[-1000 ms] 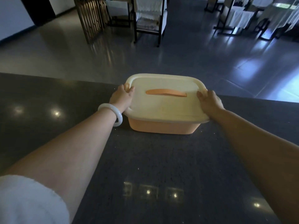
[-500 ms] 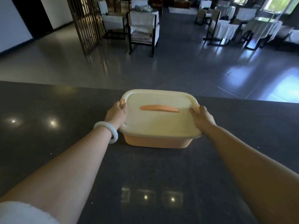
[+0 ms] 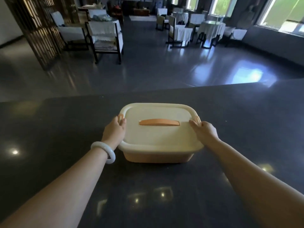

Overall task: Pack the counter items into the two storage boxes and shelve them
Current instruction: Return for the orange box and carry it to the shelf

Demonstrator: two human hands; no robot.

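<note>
An orange storage box (image 3: 158, 156) with a cream lid (image 3: 158, 135) and an orange lid handle (image 3: 159, 122) stands on the dark counter (image 3: 148, 186). The lid is on. My left hand (image 3: 114, 131) grips the box's left edge at the orange side clip, thumb on the lid. My right hand (image 3: 204, 131) grips the right edge at the other clip. Only this one box is in view, and its contents are hidden.
The counter's far edge (image 3: 148, 94) runs just behind the box. Beyond it lies a polished floor with chairs (image 3: 105, 38), cloth-covered tables (image 3: 212, 30) and a wooden screen (image 3: 37, 30) at the left. Windows line the right wall.
The view has tilted up, so the box and both hands sit lower in the frame. Both hands keep their hold on the box's sides.
</note>
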